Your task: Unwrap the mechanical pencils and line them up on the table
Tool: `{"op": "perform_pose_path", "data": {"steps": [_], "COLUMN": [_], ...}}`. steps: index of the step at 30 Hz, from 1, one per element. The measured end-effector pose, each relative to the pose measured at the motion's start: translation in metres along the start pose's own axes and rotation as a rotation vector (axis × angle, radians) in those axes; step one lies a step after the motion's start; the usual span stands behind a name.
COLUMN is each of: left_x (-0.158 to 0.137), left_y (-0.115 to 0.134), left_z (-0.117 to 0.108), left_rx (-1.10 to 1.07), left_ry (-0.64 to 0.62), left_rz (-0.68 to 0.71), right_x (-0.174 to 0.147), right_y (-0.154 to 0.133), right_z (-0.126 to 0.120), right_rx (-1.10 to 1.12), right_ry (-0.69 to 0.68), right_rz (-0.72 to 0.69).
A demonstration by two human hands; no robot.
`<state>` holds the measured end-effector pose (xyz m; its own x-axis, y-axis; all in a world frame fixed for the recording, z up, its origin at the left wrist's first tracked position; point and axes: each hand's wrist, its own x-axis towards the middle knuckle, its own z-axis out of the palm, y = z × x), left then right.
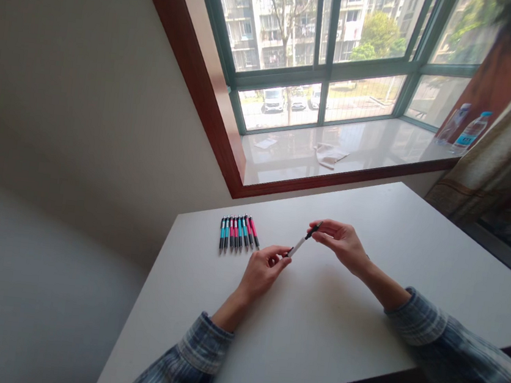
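Between my two hands, above the white table [314, 321], is a pen [297, 246] with a white barrel and black ends. It slants up to the right. My left hand [265, 270] pinches its lower end between thumb and fingers. At the upper black end, the thumb and fingertips of my right hand [340, 243] close on it. Left of my hands, a row of several pens [238, 234] with blue or pink barrels and black grips lies side by side on the table.
Behind the table, a window sill [286, 169] with a dark red wooden edge holds a crumpled cloth [330, 156] and a flat white piece [266, 143]. Two clear bottles, one a blue-labelled bottle [471, 131], stand at its right end by a curtain [501, 139]. A wall rises at left.
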<state>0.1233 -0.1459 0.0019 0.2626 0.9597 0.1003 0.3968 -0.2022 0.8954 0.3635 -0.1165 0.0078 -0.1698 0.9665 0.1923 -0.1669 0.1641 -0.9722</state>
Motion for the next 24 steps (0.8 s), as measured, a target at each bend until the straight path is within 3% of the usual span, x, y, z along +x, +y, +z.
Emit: {"op": "perform_pose_path", "data": {"steps": [24], "left_x": [-0.0006], "left_y": [0.0048], "left_z": [-0.0004], "left_rx": [0.016], "left_ry": [-0.005], "left_rz": [0.021], "right_x": [-0.0004], "right_y": [-0.0067], "right_z": [-0.0003], "right_rx": [-0.215], "right_ry": [-0.041], "right_rz": [-0.035]}}
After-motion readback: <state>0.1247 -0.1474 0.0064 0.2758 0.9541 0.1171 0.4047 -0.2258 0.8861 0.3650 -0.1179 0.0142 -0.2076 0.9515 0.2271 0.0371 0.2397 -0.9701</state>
